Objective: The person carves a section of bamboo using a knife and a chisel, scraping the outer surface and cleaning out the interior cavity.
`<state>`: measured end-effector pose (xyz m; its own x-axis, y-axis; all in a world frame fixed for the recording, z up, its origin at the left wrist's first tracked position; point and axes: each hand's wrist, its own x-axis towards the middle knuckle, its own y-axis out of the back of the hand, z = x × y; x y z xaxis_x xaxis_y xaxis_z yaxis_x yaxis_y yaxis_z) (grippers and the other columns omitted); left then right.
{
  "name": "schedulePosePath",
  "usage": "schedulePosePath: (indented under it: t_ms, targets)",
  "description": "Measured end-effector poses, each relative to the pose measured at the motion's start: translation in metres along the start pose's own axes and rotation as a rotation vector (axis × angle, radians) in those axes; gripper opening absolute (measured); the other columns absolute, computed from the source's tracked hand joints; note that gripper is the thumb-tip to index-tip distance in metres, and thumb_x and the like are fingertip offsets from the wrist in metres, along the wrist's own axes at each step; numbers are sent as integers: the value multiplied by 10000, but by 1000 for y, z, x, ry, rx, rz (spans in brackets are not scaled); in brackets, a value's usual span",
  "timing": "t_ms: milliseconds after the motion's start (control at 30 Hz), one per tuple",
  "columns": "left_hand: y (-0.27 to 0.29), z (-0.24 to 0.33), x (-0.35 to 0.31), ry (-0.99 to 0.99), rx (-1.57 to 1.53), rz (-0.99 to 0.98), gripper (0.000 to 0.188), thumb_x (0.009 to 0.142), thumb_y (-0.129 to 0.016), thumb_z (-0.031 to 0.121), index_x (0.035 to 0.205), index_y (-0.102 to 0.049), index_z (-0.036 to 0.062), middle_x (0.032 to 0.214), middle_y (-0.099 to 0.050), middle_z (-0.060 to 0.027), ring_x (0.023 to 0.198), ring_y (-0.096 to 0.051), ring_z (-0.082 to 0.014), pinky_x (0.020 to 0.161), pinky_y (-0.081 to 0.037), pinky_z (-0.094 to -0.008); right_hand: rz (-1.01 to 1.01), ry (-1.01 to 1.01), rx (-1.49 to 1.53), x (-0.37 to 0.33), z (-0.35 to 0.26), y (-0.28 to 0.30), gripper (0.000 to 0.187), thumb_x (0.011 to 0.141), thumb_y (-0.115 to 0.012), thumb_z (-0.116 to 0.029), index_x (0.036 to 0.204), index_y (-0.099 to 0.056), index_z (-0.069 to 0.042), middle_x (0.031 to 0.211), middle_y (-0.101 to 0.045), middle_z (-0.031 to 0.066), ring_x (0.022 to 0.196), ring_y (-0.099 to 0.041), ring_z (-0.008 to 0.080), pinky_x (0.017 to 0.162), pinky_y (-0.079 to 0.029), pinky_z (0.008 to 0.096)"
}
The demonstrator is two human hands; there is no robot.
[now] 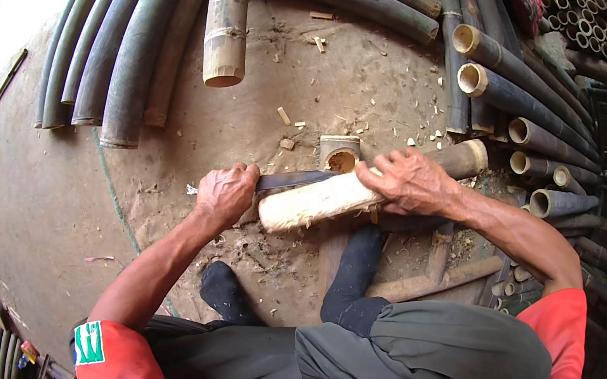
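Observation:
Closed round a knife, my left hand (228, 194) is just left of centre. The knife's dark blade (293, 179) points right, along the far side of a bamboo length (313, 202). That length lies crosswise in front of me, pale and rough on its left part, brown toward its right end. My right hand (414, 182) grips it from above near its middle, with fingers curled over it. Just beyond the blade tip sits a short bamboo piece (340, 145) with a round opening facing me. The knife's handle is mostly hidden in my left hand.
Dark bamboo poles (135, 58) lie fanned out at the far side, one pale-ended pole (226, 52) reaching nearest. More cut poles (525, 94) line the right, with stacked tubes (573, 0) behind. Chips (283, 116) litter the ground. My dark-socked feet (226, 291) are close by.

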<state>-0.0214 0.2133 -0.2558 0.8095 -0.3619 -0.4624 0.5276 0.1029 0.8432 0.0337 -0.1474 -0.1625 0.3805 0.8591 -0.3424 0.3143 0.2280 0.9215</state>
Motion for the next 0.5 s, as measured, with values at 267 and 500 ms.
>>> schedulePosePath:
  t_ms: [267,500]
  targets:
    - [-5,-2,12,-3,8,45,146,965,-578,127,1019,-690,50,953,-747,-194,841,-765,-393,725,-613,-508,10,-85,-71,3,-6,-15,685,844,-822,-244,1424,-535,-20,995,-663,155,855,-703,286,708,-586,429]
    - [7,-1,25,59,-437,19,184,978,-737,221,934,-731,42,714,-703,-157,680,-726,-270,696,-594,-485,-87,51,111,-14,-55,21,812,766,-912,-297,1416,-498,-39,986,-639,123,886,-717,304,755,-598,440]
